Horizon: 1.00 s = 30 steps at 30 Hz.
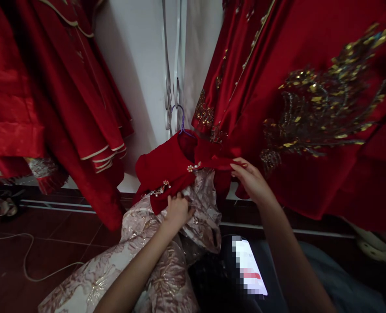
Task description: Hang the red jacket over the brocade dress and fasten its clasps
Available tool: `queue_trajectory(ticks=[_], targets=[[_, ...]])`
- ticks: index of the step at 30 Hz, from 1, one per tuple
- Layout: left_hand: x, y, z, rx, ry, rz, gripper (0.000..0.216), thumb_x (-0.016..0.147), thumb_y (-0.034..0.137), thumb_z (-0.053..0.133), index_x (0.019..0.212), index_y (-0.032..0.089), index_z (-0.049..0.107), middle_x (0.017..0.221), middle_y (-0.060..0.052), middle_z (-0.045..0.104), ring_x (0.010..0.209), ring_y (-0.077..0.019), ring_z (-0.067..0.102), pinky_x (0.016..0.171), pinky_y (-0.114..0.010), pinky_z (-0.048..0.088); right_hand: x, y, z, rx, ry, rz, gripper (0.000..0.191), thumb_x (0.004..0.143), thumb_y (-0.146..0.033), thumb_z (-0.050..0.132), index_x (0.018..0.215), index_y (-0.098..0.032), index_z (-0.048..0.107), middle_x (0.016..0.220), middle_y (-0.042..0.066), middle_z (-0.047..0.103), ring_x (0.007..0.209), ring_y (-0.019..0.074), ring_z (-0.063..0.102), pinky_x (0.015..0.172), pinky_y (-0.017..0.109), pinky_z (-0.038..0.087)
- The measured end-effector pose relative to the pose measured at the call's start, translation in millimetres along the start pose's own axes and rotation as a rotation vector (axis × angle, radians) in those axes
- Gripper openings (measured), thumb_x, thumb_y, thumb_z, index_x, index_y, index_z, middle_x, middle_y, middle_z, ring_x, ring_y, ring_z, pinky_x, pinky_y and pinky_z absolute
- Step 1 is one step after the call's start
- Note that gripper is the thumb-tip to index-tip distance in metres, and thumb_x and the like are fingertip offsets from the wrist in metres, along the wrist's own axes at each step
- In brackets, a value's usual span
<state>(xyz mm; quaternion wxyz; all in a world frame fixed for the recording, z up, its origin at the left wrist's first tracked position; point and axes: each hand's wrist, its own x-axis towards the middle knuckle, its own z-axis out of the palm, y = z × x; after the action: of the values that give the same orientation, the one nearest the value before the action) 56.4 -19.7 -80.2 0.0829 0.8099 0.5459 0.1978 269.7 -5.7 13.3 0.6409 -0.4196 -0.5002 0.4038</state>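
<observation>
A small red velvet jacket (166,167) with pearl and gold clasps hangs on a purple hanger (181,121) in the middle. Under it falls a pale pink brocade skirt (137,256). My left hand (177,211) is closed on the fabric at the jacket's lower edge, where red meets pink. My right hand (250,179) pinches the jacket's right sleeve or shoulder edge, fingers pressed together on the red cloth.
Red embroidered gowns hang at left (59,95) and right (310,100), close on both sides. A white wall with a metal rail (173,65) stands behind. A lit phone (249,267) lies below on my lap. A white cable (26,261) trails across the dark red floor.
</observation>
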Motion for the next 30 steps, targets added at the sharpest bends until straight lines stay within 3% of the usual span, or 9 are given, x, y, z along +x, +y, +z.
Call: queue_trajectory(ticks=[4, 7, 10, 12, 16, 18, 23, 27, 30], targets=[[27.8, 27.4, -14.6, -0.391, 0.057, 0.317, 0.059, 0.069, 0.034, 0.065, 0.122, 0.016, 0.044, 0.114, -0.012, 0.054, 0.107, -0.0249, 0.051, 0.091, -0.038, 0.042, -15.9, -23.9, 26.3, -0.078, -0.078, 0.095, 0.014, 0.068, -0.032, 0.058, 0.072, -0.019, 0.057, 0.061, -0.003, 0.054, 0.053, 0.0093, 0.049, 0.047, 0.020, 0.034], [32.9, 47.5, -3.9, -0.475, 0.044, 0.488, 0.054, 0.071, 0.035, 0.063, 0.119, 0.016, 0.046, 0.115, -0.011, 0.055, 0.109, -0.0246, 0.050, 0.094, -0.036, 0.040, -16.0, -30.1, 48.7, -0.109, -0.067, 0.155, 0.018, 0.069, -0.035, 0.051, 0.073, -0.018, 0.058, 0.071, 0.001, 0.060, 0.053, 0.0105, 0.050, 0.044, 0.021, 0.033], [22.8, 56.7, 18.1, -0.367, -0.114, 0.519, 0.032, 0.079, 0.037, 0.054, 0.103, 0.015, 0.056, 0.101, -0.011, 0.061, 0.096, -0.0236, 0.056, 0.085, -0.035, 0.045, -9.5, -30.8, 62.1, -0.101, -0.035, 0.122, 0.020, 0.069, -0.035, 0.046, 0.073, -0.019, 0.058, 0.082, 0.004, 0.064, 0.061, 0.0119, 0.055, 0.046, 0.020, 0.037], [13.7, 57.9, 29.3, -0.275, -0.150, 0.508, 0.029, 0.085, 0.036, 0.045, 0.099, 0.014, 0.059, 0.095, -0.012, 0.062, 0.092, -0.0232, 0.057, 0.083, -0.036, 0.046, -6.2, -29.9, 65.9, -0.087, -0.041, 0.121, 0.021, 0.069, -0.036, 0.046, 0.073, -0.019, 0.058, 0.082, 0.004, 0.064, 0.060, 0.0116, 0.056, 0.044, 0.019, 0.036], [5.5, 56.6, 28.0, -0.180, 0.002, 0.489, 0.031, 0.084, 0.036, 0.047, 0.099, 0.013, 0.062, 0.107, -0.017, 0.056, 0.108, -0.0280, 0.048, 0.097, -0.045, 0.036, -2.9, -29.2, 67.1, -0.090, -0.077, 0.132, 0.023, 0.069, -0.038, 0.046, 0.074, -0.019, 0.057, 0.075, 0.002, 0.063, 0.058, 0.0113, 0.055, 0.043, 0.019, 0.035], [6.9, 54.8, 19.6, -0.218, 0.007, 0.487, 0.029, 0.079, 0.037, 0.055, 0.096, 0.015, 0.063, 0.114, -0.015, 0.054, 0.108, -0.0271, 0.047, 0.098, -0.044, 0.035, 0.1, -30.3, 66.1, -0.099, -0.051, 0.105, 0.022, 0.070, -0.037, 0.047, 0.074, -0.019, 0.058, 0.076, 0.001, 0.063, 0.061, 0.0115, 0.056, 0.046, 0.019, 0.036], [4.8, 53.1, 10.3, -0.354, -0.399, 0.560, 0.025, 0.074, 0.038, 0.060, 0.084, 0.015, 0.064, 0.079, -0.004, 0.065, 0.072, -0.0150, 0.058, 0.068, -0.024, 0.044, 11.5, -28.2, 61.5, -0.103, -0.067, 0.077, 0.019, 0.070, -0.036, 0.054, 0.078, -0.020, 0.059, 0.075, 0.000, 0.062, 0.062, 0.0109, 0.055, 0.046, 0.018, 0.034], [-16.6, 65.1, 10.4, -0.436, -0.523, 0.600, 0.037, 0.068, 0.042, 0.066, 0.094, 0.016, 0.060, 0.087, -0.005, 0.067, 0.073, -0.0161, 0.060, 0.062, -0.022, 0.043, 16.9, -17.5, 60.3, -0.167, -0.057, 0.017, 0.017, 0.073, -0.037, 0.055, 0.074, -0.020, 0.055, 0.068, -0.001, 0.059, 0.062, 0.0119, 0.054, 0.049, 0.019, 0.036], [-32.3, 73.2, -2.8, -0.515, -0.658, 0.608, 0.042, 0.064, 0.047, 0.069, 0.092, 0.018, 0.060, 0.084, -0.003, 0.066, 0.070, -0.0162, 0.061, 0.062, -0.023, 0.044, 17.1, -10.2, 62.3, -0.177, -0.116, 0.014, 0.018, 0.075, -0.038, 0.054, 0.071, -0.021, 0.051, 0.065, -0.003, 0.056, 0.061, 0.0126, 0.053, 0.053, 0.021, 0.039]])
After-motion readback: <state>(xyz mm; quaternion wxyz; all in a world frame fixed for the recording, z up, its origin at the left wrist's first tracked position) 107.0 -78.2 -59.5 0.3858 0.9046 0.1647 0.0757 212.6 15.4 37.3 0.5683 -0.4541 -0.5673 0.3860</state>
